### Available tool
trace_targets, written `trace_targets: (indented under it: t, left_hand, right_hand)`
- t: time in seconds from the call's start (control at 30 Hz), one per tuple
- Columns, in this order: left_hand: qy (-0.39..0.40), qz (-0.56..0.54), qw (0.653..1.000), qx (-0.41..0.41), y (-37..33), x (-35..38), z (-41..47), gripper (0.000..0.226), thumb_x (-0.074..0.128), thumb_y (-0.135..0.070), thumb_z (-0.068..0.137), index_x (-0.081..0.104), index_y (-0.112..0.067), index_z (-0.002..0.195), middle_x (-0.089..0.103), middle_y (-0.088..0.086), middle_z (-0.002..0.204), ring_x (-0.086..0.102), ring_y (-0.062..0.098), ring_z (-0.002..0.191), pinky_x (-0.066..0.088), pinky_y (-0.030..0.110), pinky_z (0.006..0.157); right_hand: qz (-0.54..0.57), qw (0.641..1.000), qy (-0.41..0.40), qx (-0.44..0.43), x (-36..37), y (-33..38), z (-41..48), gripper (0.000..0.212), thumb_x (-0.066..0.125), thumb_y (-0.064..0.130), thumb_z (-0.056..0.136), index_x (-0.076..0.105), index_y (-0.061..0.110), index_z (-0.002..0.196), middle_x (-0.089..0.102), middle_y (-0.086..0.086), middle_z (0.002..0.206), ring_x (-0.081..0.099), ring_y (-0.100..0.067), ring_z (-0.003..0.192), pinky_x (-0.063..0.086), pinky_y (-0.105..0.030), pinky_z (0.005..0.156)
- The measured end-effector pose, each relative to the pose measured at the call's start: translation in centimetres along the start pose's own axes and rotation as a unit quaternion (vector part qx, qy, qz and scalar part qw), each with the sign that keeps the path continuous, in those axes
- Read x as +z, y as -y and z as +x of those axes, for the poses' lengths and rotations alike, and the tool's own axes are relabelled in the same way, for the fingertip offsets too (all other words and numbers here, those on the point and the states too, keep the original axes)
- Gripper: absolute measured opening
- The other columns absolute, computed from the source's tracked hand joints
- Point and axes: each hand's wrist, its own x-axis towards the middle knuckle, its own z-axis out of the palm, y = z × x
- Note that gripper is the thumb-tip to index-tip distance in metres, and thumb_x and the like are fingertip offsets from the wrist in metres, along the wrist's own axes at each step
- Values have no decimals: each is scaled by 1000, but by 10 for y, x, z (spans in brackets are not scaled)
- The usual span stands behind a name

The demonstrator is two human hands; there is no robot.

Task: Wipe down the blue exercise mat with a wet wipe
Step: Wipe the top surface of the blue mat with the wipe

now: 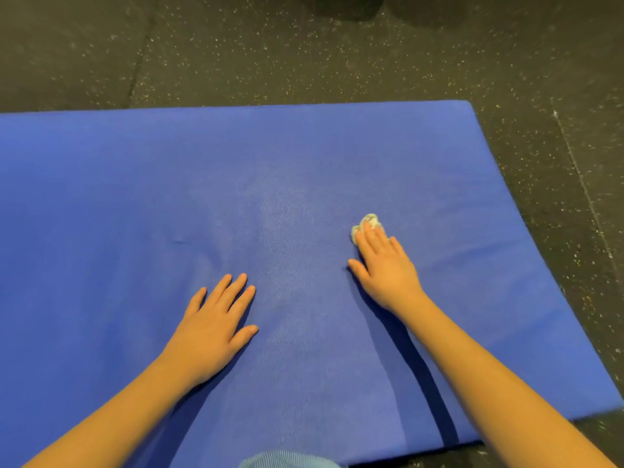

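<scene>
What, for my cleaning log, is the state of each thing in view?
Blue exercise mat: spread flat on the floor, with a paler sheen down its middle.
Wet wipe: crumpled, pinned to the mat under the right hand.
Left hand: flat, palm down on the mat, holding nothing.
Right hand: straight fingers pressing the wet wipe down.

The head camera is looking forward and down from close above the blue mat [135, 180], with the left hand [209, 325] and right hand [385, 268] lying low in the frame. It is taking in speckled floor [304, 62] beyond; the wide lens is probably bowing the mat's right edge.
</scene>
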Motion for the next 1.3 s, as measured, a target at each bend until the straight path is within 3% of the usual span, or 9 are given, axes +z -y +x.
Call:
trace_targets:
  t: [0.07,0.13,0.3,0.47,0.67,0.83,1.0,1.1,1.3]
  left_hand:
    - [9,-30,1000,-2,1,0,-3,100,-24,-78,71,6,-26,152,-6,-9,157,-4,14,147,4,41,117]
    - [21,-38,999,-14,0,-1,-8,103,-24,-80,65,-2,-28,152,-16,-13,154,-13,11,146,-3,38,117]
    - [16,-48,998,-40,-6,2,-18,94,-15,-67,70,3,-28,153,-10,-10,160,-21,5,138,-2,40,118]
    - [38,-60,996,-47,-11,0,-27,100,-13,-74,65,-3,-28,153,-23,-15,150,-16,10,146,-3,40,119]
    - [38,-59,996,-62,-11,6,-39,102,-14,-75,63,-2,-29,153,-14,-12,159,-13,11,147,-2,40,120]
    - [29,-78,993,-82,-19,9,-43,102,-14,-73,64,1,-28,154,-11,-11,160,-11,12,147,-1,42,119]
    - [26,-79,992,-91,-21,6,-44,74,8,-65,91,2,-27,154,-8,-9,161,-7,13,148,2,43,119]
    - [29,-72,992,-103,-23,5,-45,63,21,-52,100,1,-26,154,-9,-8,161,-7,14,148,3,43,119]
    - [21,-77,988,-132,-35,4,-37,62,24,-48,101,7,-22,154,-3,-5,162,-4,19,148,5,45,118]
  right_hand:
    - [8,997,-19,76,1,3,-3,64,34,44,100,15,14,154,-4,-7,162,-3,-23,149,15,-41,118]
    - [35,995,-19,86,5,17,-12,70,37,47,99,11,14,154,-8,-7,161,-8,-24,149,10,-39,120]
    - [36,997,63,-39,2,26,-51,73,29,57,97,2,22,155,-16,2,160,-16,-14,147,3,-35,121]
    - [39,997,21,71,6,21,-65,63,33,45,101,10,19,155,-10,-2,162,-10,-18,148,10,-39,120]
    - [97,990,95,-34,5,34,-107,60,30,46,102,10,26,155,-12,9,160,-14,-7,146,5,-32,120]
    - [118,990,70,-11,6,24,-140,67,18,57,95,19,25,153,-4,9,161,-12,-5,146,12,-36,120]
    - [143,985,88,-45,-10,27,-169,58,20,52,97,25,31,150,-2,20,156,-8,7,141,-3,-10,111]
    - [108,993,40,15,-14,17,-173,79,0,60,82,27,28,150,3,14,160,-5,-1,146,6,-24,118]
    - [210,970,88,-83,-10,23,-216,61,15,53,91,30,35,147,4,27,153,-1,11,141,2,-12,114]
